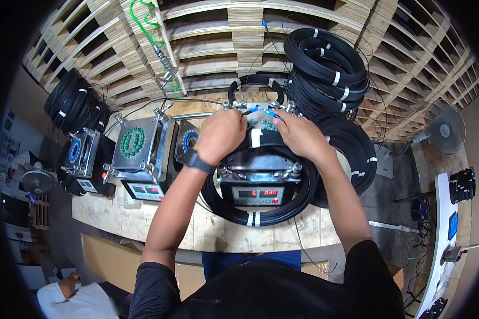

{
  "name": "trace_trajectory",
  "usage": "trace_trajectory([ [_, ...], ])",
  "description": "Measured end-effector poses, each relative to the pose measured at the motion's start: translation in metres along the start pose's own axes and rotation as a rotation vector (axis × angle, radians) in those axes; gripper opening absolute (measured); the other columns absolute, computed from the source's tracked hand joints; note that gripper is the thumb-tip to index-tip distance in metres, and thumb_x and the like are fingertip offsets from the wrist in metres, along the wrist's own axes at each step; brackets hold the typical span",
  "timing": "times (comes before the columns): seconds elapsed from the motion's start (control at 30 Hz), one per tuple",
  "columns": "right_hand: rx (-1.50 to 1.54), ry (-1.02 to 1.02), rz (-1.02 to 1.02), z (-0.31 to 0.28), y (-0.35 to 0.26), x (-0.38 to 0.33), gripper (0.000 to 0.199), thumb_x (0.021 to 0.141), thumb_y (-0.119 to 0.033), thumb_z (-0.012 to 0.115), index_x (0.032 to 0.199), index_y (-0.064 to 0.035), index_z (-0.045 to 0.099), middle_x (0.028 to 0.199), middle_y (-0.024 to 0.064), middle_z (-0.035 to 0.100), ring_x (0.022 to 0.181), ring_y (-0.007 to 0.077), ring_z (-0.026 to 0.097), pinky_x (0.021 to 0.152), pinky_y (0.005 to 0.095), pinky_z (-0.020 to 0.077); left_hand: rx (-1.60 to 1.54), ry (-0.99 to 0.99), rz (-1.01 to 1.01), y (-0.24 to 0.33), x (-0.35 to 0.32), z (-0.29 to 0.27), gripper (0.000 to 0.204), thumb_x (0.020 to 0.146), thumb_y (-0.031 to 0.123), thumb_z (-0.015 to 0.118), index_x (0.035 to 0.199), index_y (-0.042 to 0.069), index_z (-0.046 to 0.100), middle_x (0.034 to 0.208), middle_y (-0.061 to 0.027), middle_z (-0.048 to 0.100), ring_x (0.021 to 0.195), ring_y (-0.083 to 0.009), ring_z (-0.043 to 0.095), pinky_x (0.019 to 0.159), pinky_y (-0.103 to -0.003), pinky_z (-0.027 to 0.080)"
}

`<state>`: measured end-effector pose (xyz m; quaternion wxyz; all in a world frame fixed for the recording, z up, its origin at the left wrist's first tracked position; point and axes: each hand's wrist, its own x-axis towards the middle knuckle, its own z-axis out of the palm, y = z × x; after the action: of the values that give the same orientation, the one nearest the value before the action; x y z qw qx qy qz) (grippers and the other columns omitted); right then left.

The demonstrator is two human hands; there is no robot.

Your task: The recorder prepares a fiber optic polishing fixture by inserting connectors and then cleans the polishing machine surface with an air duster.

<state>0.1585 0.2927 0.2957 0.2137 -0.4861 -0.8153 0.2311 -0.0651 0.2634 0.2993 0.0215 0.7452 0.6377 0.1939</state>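
Note:
My left hand [226, 133], with a dark watch on the wrist, is closed on a black cable end with a blue connector tip [254, 109]. Opposite it, my right hand [303, 135] pinches a second blue connector [271, 113]. The two blue tips are close together above the far side of a bench machine [258, 195] with a lit red display. Green fittings [269, 124] show on its metal plate between my hands. A coil of black cable [253, 218] with white tape bands loops around this machine; my hands and the cable hide part of the plate.
To the left stand two similar machines, one with a green-ringed plate [132, 142], one with a blue ring [75, 151]. Tall black cable coils [330, 74] rise at the back right. A green air hose [143, 24] hangs behind. A fan [445, 127] is at right; another person [77, 297] is lower left.

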Motion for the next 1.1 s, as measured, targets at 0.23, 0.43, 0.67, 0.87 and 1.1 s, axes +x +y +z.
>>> trace_trajectory([
  [0.23,0.143,0.405,0.001,0.014,0.01,-0.04,0.027,0.101,-0.029,0.06,0.11,-0.0048,0.067,0.105,0.0173,0.068,0.093,0.0357,0.069,0.082,0.0428,0.0534,-0.346,0.258,-0.05,-0.031,-0.044,0.007,0.035,0.103,0.031,0.056,0.098,0.001,0.072,0.079,-0.0244,0.068,0.074,-0.0434,0.067,0.065,-0.047,0.05],
  [0.43,0.29,0.47,-0.187,-0.011,-0.029,-0.088,0.022,0.098,-0.017,0.068,0.111,0.0011,0.066,0.091,0.01,0.066,0.081,0.0159,0.063,0.075,0.0298,0.052,-0.53,0.226,0.29,0.027,-0.082,-0.039,0.026,0.102,0.017,0.06,0.125,0.003,0.059,0.071,-0.0108,0.056,0.064,-0.0196,0.052,0.063,-0.033,0.044],
  [0.67,0.395,0.341,-0.178,0.005,-0.034,-0.079,0.03,0.093,-0.018,0.075,0.109,0.0029,0.063,0.089,0.01,0.071,0.08,0.0134,0.065,0.074,0.0301,0.0532,-0.056,0.371,0.615,0.036,-0.06,-0.011,0.037,0.095,0.014,0.065,0.13,0.007,0.059,0.101,-0.0174,0.063,0.094,-0.037,0.063,0.082,-0.046,0.052],
  [0.87,0.19,0.354,-0.206,0.0,-0.002,-0.045,0.028,0.092,-0.018,0.074,0.111,0.0007,0.071,0.093,0.0169,0.073,0.083,0.0268,0.071,0.08,0.0358,0.055,-0.144,0.308,0.265,0.006,-0.036,0.0,0.024,0.1,0.023,0.056,0.119,0.01,0.065,0.091,-0.0223,0.071,0.086,-0.0438,0.068,0.073,-0.055,0.053],
  [1.1,0.035,0.213,-0.17,-0.006,0.018,0.001,0.025,0.091,-0.026,0.075,0.101,-0.003,0.077,0.09,0.0193,0.075,0.083,0.0349,0.073,0.079,0.0397,0.0555,-0.137,0.281,0.05,-0.026,-0.015,0.016,0.022,0.09,0.021,0.063,0.102,0.01,0.078,0.094,-0.0217,0.073,0.088,-0.0422,0.07,0.08,-0.052,0.056],
])
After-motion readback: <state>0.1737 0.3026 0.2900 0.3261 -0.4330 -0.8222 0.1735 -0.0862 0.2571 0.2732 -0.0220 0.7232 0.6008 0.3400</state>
